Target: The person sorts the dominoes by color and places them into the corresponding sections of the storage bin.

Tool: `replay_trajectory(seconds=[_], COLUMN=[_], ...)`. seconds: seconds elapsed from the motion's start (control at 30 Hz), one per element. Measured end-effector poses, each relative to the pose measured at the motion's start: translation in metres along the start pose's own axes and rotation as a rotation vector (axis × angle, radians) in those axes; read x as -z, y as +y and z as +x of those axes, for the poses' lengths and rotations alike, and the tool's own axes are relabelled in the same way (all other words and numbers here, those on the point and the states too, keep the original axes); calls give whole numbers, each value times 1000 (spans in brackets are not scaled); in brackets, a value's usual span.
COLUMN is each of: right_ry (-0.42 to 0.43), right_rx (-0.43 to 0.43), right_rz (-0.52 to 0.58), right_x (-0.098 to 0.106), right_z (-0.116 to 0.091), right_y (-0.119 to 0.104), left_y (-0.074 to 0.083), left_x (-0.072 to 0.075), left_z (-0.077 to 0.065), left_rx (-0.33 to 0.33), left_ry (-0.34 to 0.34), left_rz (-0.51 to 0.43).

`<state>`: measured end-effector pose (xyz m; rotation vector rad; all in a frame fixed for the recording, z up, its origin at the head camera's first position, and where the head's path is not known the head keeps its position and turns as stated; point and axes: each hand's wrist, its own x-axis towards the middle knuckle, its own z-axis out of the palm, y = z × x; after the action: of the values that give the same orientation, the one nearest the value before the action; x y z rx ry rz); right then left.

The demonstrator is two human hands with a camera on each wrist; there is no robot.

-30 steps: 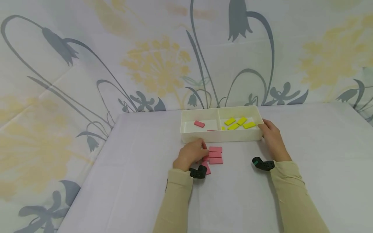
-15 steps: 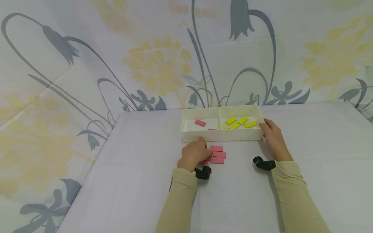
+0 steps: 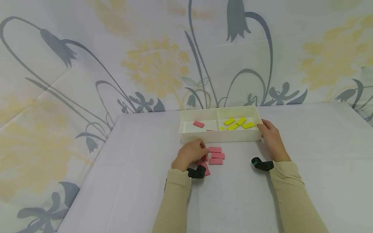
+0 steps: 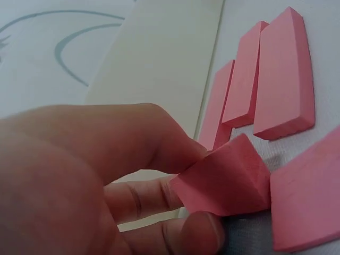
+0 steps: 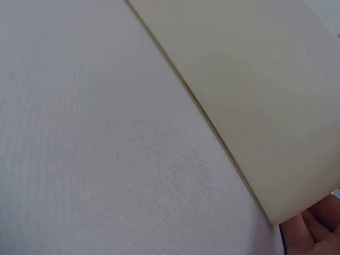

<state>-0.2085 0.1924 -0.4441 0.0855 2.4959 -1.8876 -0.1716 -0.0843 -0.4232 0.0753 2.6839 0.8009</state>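
In the head view, my left hand (image 3: 189, 154) is in front of the two-part white box (image 3: 224, 136). Between its thumb and fingers it pinches a pink domino-shaped block (image 4: 226, 180), tilted up, as the left wrist view shows. Just right of that hand lie several more pink blocks (image 3: 215, 161) in a short column, one of them (image 3: 218, 156) sticking out to the right. Another pink block (image 3: 205, 169) lies askew near the wrist. My right hand (image 3: 273, 140) grips the box's right end, thumb at the rim; its fingers (image 5: 319, 228) are partly hidden behind the wall.
Inside the box's left compartment are pink blocks (image 3: 198, 124), one mostly hidden by the front wall. Several yellow blocks (image 3: 229, 121) lie in the right compartment, beyond a divider (image 3: 218, 119). A white cloth (image 3: 140, 168) covers the table, with a flower-patterned cloth (image 3: 163, 64) behind.
The middle block of the pink column has slid right, out of line with its neighbours. My left hand moved slightly right, then back left. The right hand stays at the box.
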Motion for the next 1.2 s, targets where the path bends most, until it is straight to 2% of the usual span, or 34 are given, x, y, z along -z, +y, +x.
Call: replay_trajectory(seconds=[0.2,0.4,0.93,1.2], right_ry=[7,5,7,5], right_rx=[27,15,9,7], right_rz=[-17,-6,4,2], right_x=[0,-1,0,0], right_z=[0,0,0,2], right_y=[0,1,3,4], left_y=[-1,-4,-10,-10], left_x=[6,8,9,12], left_z=[-2,-2,3,0], left_rx=[-23,-43,-96,-95], left_ry=[-26,-64,-82,-53], left_rz=[-64,-133,-218,-192])
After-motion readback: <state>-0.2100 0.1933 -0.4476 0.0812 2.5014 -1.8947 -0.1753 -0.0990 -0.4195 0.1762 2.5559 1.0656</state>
